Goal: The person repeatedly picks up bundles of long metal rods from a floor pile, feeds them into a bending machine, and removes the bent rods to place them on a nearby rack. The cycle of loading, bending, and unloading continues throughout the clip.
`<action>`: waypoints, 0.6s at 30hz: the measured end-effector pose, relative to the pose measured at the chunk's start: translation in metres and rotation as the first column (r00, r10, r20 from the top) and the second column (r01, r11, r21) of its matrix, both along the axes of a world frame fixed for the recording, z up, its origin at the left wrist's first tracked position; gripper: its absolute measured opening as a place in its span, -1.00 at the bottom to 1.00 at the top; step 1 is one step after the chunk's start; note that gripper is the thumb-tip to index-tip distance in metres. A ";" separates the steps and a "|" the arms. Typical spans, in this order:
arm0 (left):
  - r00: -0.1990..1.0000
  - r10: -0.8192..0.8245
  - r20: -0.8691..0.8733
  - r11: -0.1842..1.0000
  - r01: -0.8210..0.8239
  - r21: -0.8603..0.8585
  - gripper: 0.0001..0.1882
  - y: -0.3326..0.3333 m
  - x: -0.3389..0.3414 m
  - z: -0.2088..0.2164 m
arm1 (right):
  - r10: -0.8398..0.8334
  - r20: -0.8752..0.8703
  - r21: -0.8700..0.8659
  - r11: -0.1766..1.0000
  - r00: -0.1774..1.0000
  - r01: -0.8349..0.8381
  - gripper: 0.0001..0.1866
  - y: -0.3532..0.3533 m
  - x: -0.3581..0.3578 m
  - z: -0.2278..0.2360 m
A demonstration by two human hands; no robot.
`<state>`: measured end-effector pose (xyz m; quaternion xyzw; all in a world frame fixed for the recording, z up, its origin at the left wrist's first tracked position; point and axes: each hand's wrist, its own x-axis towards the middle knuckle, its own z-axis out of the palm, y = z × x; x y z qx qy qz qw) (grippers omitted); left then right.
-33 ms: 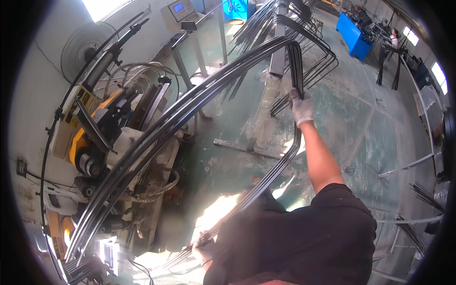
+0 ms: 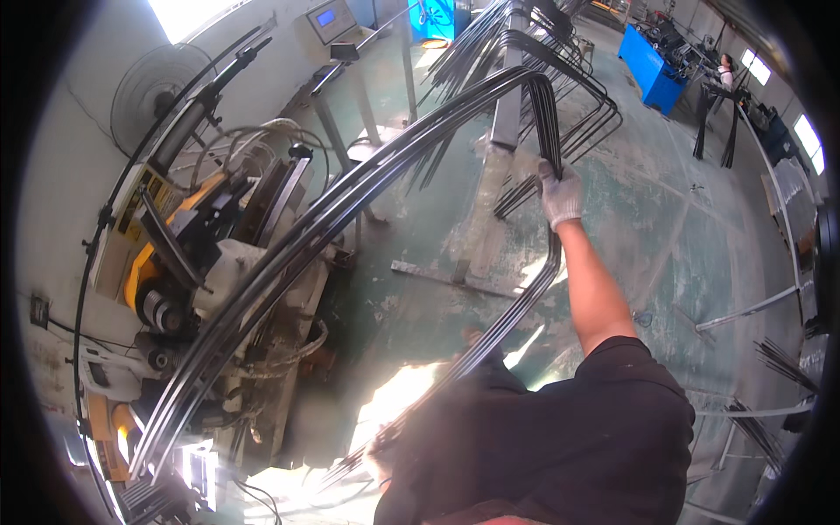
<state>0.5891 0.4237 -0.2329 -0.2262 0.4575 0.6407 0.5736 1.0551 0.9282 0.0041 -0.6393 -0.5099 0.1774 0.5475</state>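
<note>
A bundle of long dark steel rods (image 2: 350, 197), bent into a big open loop, arcs from the lower left up to a sharp bend at the top centre. From there it drops and turns back toward my body. My right hand (image 2: 560, 194), in a white glove, grips the bundle just below the top bend with the arm stretched out. My left hand (image 2: 381, 457) is low by my black shirt, blurred in glare, and closed around the lower rod ends (image 2: 455, 367).
A rod-bending machine (image 2: 188, 262) with yellow parts stands at the left under the bundle, with a fan (image 2: 162, 83) and a control panel (image 2: 331, 19) behind it. A rack of bent rods (image 2: 560, 52), a blue machine (image 2: 652, 66) and another person (image 2: 724, 68) are farther back. Loose rods (image 2: 774, 354) lie at the right.
</note>
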 end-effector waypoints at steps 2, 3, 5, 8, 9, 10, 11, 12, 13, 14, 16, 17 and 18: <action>0.994 -0.106 0.034 0.990 0.109 -0.093 -0.67 0.047 0.063 -0.013 | -0.063 0.131 0.062 0.997 0.989 0.055 -0.52 0.036 0.044 0.010; 0.990 -0.138 0.040 0.984 0.141 -0.109 -0.67 0.075 0.092 -0.010 | -0.081 0.205 0.065 0.995 0.975 0.069 -0.51 0.059 0.068 0.011; 0.983 -0.180 0.029 0.977 0.182 -0.113 -0.67 0.117 0.126 0.002 | -0.104 0.339 0.058 0.994 0.935 0.090 -0.48 0.101 0.105 -0.001; 0.985 -0.173 -0.003 0.981 0.172 -0.095 -0.66 0.180 0.173 0.020 | -0.037 0.364 -0.155 0.983 0.931 0.100 -0.45 0.156 0.128 -0.008; 0.988 -0.152 -0.027 0.983 0.148 -0.108 -0.65 0.203 0.183 0.028 | 0.006 0.396 -0.276 0.955 0.918 0.113 -0.48 0.174 0.138 -0.007; 0.991 -0.125 -0.056 0.985 0.117 -0.131 -0.64 0.221 0.186 0.037 | 0.021 0.464 -0.314 0.939 0.886 0.143 -0.51 0.186 0.153 -0.015; 0.989 -0.102 -0.110 0.988 0.088 -0.129 -0.63 0.235 0.189 0.054 | 0.043 0.521 -0.336 0.929 0.852 0.159 -0.53 0.207 0.163 -0.026; 0.985 -0.070 -0.160 0.990 0.049 -0.129 -0.62 0.252 0.191 0.072 | 0.059 0.568 -0.359 0.915 0.821 0.183 -0.56 0.221 0.172 -0.037; 0.965 -0.070 -0.252 0.996 0.082 0.037 -0.67 0.260 0.191 0.094 | 0.043 0.614 -0.352 0.909 0.788 0.225 -0.64 0.234 0.162 -0.026; 0.952 -0.060 -0.299 0.997 0.072 0.028 -0.70 0.264 0.186 0.102 | 0.057 0.633 -0.325 0.925 0.772 0.199 -0.66 0.247 0.165 -0.023; 0.940 -0.071 -0.334 0.993 0.035 -0.114 -0.70 0.272 0.184 0.120 | 0.153 0.684 -0.361 0.921 0.713 0.148 -0.68 0.287 0.173 -0.004; 0.981 -0.017 -0.191 0.999 0.010 -0.037 -0.70 0.264 0.173 0.107 | 0.082 0.772 -0.246 0.953 0.630 0.177 -0.72 0.300 0.186 0.002; 0.977 -0.023 -0.214 0.990 -0.007 -0.141 -0.72 0.259 0.169 0.090 | 0.061 0.790 -0.231 0.951 0.610 0.204 -0.70 0.326 0.206 0.002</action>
